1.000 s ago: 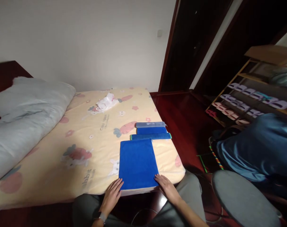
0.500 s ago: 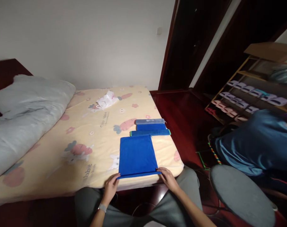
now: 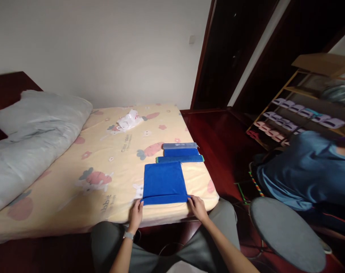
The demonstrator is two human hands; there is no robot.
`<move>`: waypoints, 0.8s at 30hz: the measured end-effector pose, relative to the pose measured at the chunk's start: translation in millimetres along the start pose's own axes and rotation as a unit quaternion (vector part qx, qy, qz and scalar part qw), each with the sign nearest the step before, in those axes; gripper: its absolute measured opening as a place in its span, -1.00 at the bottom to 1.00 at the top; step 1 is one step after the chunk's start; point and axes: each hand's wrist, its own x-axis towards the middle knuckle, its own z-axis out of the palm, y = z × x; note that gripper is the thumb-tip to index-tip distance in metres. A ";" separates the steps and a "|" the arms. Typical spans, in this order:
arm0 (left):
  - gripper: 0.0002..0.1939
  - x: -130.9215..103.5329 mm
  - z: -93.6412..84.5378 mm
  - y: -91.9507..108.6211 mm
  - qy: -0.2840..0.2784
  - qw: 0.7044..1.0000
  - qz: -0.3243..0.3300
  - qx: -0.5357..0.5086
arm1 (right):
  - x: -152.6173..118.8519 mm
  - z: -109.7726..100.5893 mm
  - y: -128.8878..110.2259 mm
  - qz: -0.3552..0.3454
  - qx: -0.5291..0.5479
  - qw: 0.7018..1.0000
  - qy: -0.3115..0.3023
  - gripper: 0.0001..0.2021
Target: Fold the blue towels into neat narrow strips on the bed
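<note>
A bright blue towel [image 3: 164, 180] lies flat on the bed, its near edge turned over into a narrow band. My left hand [image 3: 136, 213] pinches the left end of that band, fingers closed on the cloth. At the right end, my right hand [image 3: 197, 207] is closed on the other corner. Just beyond the towel lie a dark blue roll with green ends [image 3: 179, 159], a blue folded or rolled cloth [image 3: 181, 152] and a grey-blue roll with white lettering [image 3: 180, 145].
The bed [image 3: 104, 182] has a yellow patterned sheet, with a white plastic bag [image 3: 129, 120] and a grey quilt [image 3: 38, 140] on it. To the right are a round grey stool [image 3: 286, 231], a person in a blue shirt [image 3: 300, 167] and a slipper rack [image 3: 289, 89].
Both hands have moved slightly away from me, carrying the near edge with them. The turned-over band is wider and the flat part of the towel is shorter.
</note>
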 end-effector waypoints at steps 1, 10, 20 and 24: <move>-0.54 3.1 0.4 1.2 0.003 1.000 0.002 0.010 | 2.4 -1.2 -3.1 0.008 -0.030 0.999 -0.007 -0.57; -0.61 8.2 -0.8 9.8 0.012 0.993 0.018 0.120 | 14.1 -6.6 -16.4 0.054 -0.136 0.988 -0.045 -0.61; -0.65 -1.9 2.5 20.2 0.053 0.975 -0.006 0.216 | 13.2 -1.2 -18.8 0.069 -0.156 0.985 -0.017 -0.57; -0.65 -3.3 -0.7 19.2 0.043 0.977 -0.008 0.210 | 8.1 5.4 -21.1 0.067 -0.150 0.986 0.029 -0.57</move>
